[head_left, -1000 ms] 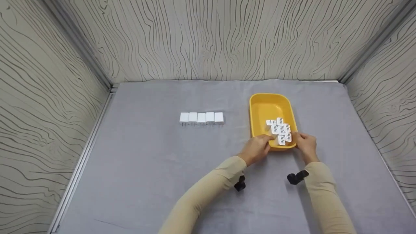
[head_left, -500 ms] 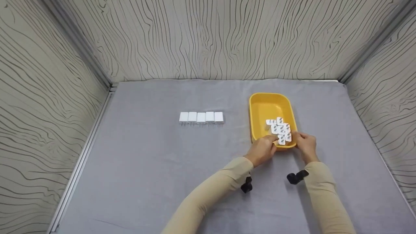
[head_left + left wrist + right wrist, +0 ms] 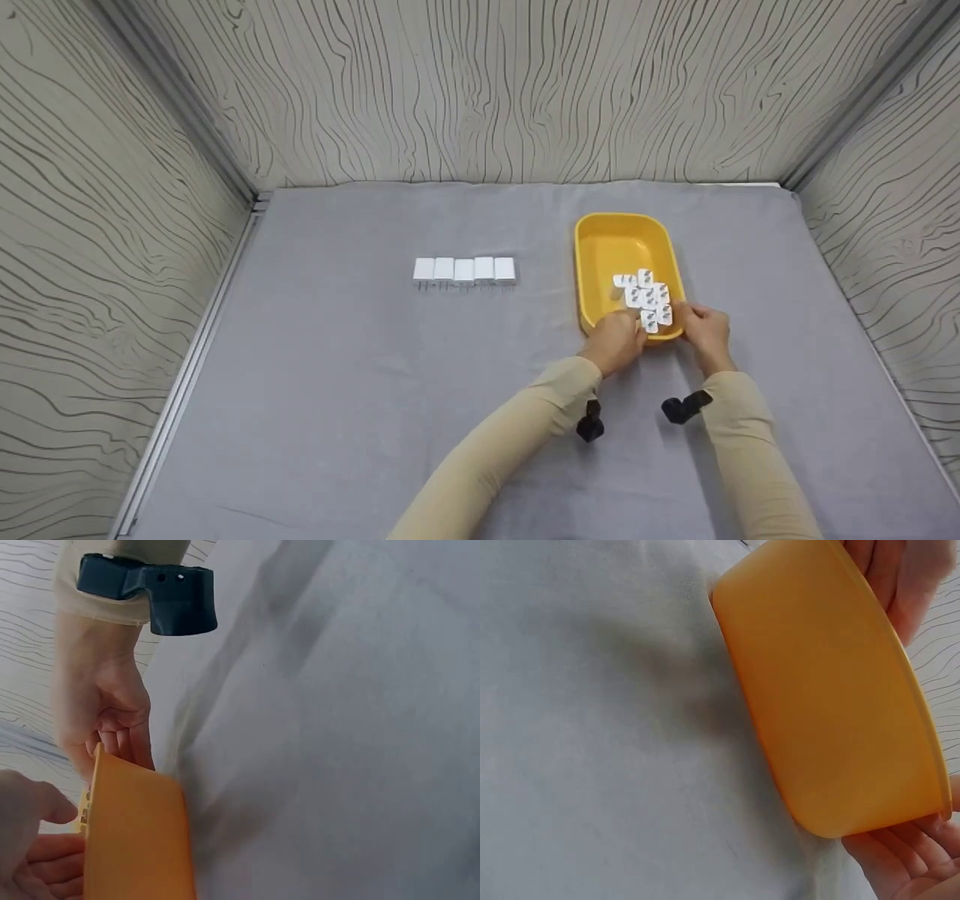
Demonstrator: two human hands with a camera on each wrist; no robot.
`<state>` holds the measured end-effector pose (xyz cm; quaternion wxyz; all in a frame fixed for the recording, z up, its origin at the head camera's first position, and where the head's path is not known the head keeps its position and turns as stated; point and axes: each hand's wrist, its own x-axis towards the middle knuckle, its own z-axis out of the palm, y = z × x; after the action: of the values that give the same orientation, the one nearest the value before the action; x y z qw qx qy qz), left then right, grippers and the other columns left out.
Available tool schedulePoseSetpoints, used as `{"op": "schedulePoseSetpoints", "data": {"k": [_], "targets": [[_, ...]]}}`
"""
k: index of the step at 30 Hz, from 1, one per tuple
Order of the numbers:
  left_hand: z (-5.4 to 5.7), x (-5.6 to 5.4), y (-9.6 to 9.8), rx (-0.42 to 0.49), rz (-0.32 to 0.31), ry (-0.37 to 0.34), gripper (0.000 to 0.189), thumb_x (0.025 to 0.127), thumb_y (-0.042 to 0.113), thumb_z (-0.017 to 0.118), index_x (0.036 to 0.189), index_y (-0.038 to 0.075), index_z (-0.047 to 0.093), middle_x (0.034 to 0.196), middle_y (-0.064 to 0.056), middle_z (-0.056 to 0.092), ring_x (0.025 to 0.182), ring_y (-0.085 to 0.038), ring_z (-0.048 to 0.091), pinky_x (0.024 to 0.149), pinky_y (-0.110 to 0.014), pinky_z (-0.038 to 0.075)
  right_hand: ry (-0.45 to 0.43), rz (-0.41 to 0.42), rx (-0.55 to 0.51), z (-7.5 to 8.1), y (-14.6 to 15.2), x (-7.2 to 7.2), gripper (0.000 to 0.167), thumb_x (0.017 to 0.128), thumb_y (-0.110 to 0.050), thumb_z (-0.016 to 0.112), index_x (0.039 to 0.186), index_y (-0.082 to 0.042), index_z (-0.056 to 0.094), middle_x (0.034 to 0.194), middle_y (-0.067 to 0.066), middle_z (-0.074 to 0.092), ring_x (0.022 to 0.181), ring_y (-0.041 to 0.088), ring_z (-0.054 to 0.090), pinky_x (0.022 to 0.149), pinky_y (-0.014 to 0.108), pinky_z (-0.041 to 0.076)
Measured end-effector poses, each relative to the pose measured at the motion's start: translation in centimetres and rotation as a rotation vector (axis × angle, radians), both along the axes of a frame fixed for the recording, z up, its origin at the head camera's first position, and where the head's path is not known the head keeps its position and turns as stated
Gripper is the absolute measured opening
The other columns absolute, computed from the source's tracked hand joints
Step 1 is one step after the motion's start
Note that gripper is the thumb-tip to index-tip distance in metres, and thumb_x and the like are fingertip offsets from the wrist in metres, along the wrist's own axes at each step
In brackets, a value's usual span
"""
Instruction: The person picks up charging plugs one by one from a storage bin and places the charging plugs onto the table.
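A yellow plastic tray [image 3: 622, 262] sits on the cloth, with several white charger plugs [image 3: 649, 298] grouped in its near end, most with prongs up. My right hand [image 3: 705, 334] grips the tray's near right corner; in the left wrist view its fingers [image 3: 124, 744] lie along the outer wall. My left hand [image 3: 616, 341] reaches over the near left rim beside the plugs. In the left wrist view the left thumb [image 3: 56, 804] stands apart from the fingers, whose tips are hidden by the tray wall, so I cannot tell whether they hold a plug.
Left of the tray, a row of several more white charger plugs [image 3: 464, 270] lies side by side, prongs facing me. Grey cloth [image 3: 337, 390] covers the table. Wood-grain panels [image 3: 480, 90] enclose the back and both sides.
My left hand has moved right along the tray's near end, closer to the right hand. The right hand, the tray and the row of plugs stay in place.
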<state>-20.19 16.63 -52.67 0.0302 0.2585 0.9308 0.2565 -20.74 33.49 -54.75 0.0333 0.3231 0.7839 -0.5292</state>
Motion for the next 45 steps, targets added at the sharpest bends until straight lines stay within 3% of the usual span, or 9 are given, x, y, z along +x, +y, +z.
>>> {"op": "schedulePoseSetpoints", "data": {"k": [5, 9, 12, 19, 21, 24, 28, 35, 45], "targets": [[0.0, 0.0, 1.1, -0.117, 0.09, -0.015, 0.016, 0.093, 0.027, 0.058, 0.089, 0.014, 0.068, 0.087, 0.002, 0.073, 0.081, -0.011, 0.069, 0.071, -0.021, 0.055, 0.014, -0.003, 0.011, 0.0, 0.0, 0.1, 0.052, 0.095, -0.032, 0.05, 0.135, 0.001, 0.053, 0.127, 0.016, 0.058, 0.066, -0.009, 0.051, 0.061, 0.009, 0.05], [0.1, 0.0, 2.0, -0.139, 0.159, -0.086, 0.021, 0.093, 0.034, 0.06, 0.092, 0.016, 0.07, 0.089, 0.004, 0.074, 0.082, -0.009, 0.069, 0.071, -0.021, 0.055, 0.022, -0.014, 0.024, -0.1, 0.0, 0.1, 0.051, 0.094, -0.032, 0.052, 0.132, 0.002, 0.056, 0.111, 0.007, 0.064, 0.065, -0.008, 0.052, 0.06, 0.01, 0.05], [0.0, 0.0, 2.4, -0.161, 0.187, -0.088, 0.024, 0.092, 0.038, 0.06, 0.093, 0.017, 0.071, 0.088, 0.005, 0.074, 0.081, -0.008, 0.068, 0.071, -0.02, 0.054, 0.03, -0.014, 0.018, -0.1, 0.1, 0.1, 0.05, 0.094, -0.032, 0.053, 0.131, 0.002, 0.056, 0.11, 0.007, 0.064, 0.065, -0.008, 0.053, 0.061, 0.01, 0.051], [-0.3, 0.2, 3.0, -0.235, 0.213, -0.04, 0.034, 0.091, 0.05, 0.058, 0.089, 0.019, 0.071, 0.084, 0.006, 0.073, 0.077, -0.008, 0.068, 0.064, -0.021, 0.053, 0.026, -0.007, 0.013, -0.1, 0.1, 0.2, 0.051, 0.095, -0.033, 0.051, 0.133, 0.001, 0.055, 0.125, 0.016, 0.058, 0.066, -0.008, 0.052, 0.061, 0.009, 0.051], [-0.2, 0.1, 3.2, -0.239, 0.23, -0.067, 0.034, 0.091, 0.051, 0.057, 0.09, 0.02, 0.071, 0.085, 0.007, 0.072, 0.078, -0.008, 0.068, 0.064, -0.02, 0.052, 0.027, -0.003, 0.025, -0.1, 0.1, 0.2, 0.051, 0.095, -0.033, 0.051, 0.133, 0.001, 0.055, 0.12, 0.013, 0.06, 0.066, -0.008, 0.052, 0.061, 0.01, 0.051], [0.0, 0.0, 3.4, -0.263, 0.253, -0.1, 0.034, 0.091, 0.052, 0.056, 0.091, 0.021, 0.071, 0.087, 0.008, 0.073, 0.08, -0.007, 0.068, 0.066, -0.02, 0.052, 0.048, -0.011, 0.011, -0.1, 0.1, 0.2, 0.051, 0.094, -0.032, 0.053, 0.131, 0.003, 0.056, 0.098, 0.001, 0.065, 0.065, -0.008, 0.053, 0.06, 0.011, 0.051], [0.4, -0.2, 3.8, -0.304, 0.274, -0.145, 0.033, 0.093, 0.051, 0.054, 0.091, 0.023, 0.071, 0.087, 0.01, 0.073, 0.081, -0.006, 0.068, 0.066, -0.02, 0.053, 0.075, -0.026, -0.016, -0.1, 0.1, 0.2, 0.049, 0.094, -0.028, 0.055, 0.129, 0.006, 0.057, 0.076, -0.017, 0.056, 0.064, -0.009, 0.054, 0.059, 0.01, 0.051], [0.4, -0.4, 4.2, -0.342, 0.304, -0.173, 0.033, 0.093, 0.051, 0.053, 0.092, 0.024, 0.071, 0.09, 0.011, 0.073, 0.081, -0.005, 0.068, 0.062, -0.021, 0.053, 0.062, -0.034, -0.035, 0.0, 0.1, 0.2, 0.05, 0.094, -0.029, 0.054, 0.13, 0.005, 0.056, 0.083, -0.014, 0.059, 0.065, -0.009, 0.053, 0.061, 0.01, 0.051], [0.3, -0.4, 4.3, -0.32, 0.335, -0.205, 0.034, 0.092, 0.054, 0.052, 0.09, 0.025, 0.069, 0.087, 0.01, 0.071, 0.078, -0.007, 0.064, 0.062, -0.023, 0.049, 0.083, -0.068, -0.054, -0.1, 0.0, 0.2, 0.05, 0.092, -0.027, 0.057, 0.13, 0.007, 0.055, 0.07, -0.02, 0.055, 0.062, -0.008, 0.053, 0.058, 0.01, 0.051]]}}
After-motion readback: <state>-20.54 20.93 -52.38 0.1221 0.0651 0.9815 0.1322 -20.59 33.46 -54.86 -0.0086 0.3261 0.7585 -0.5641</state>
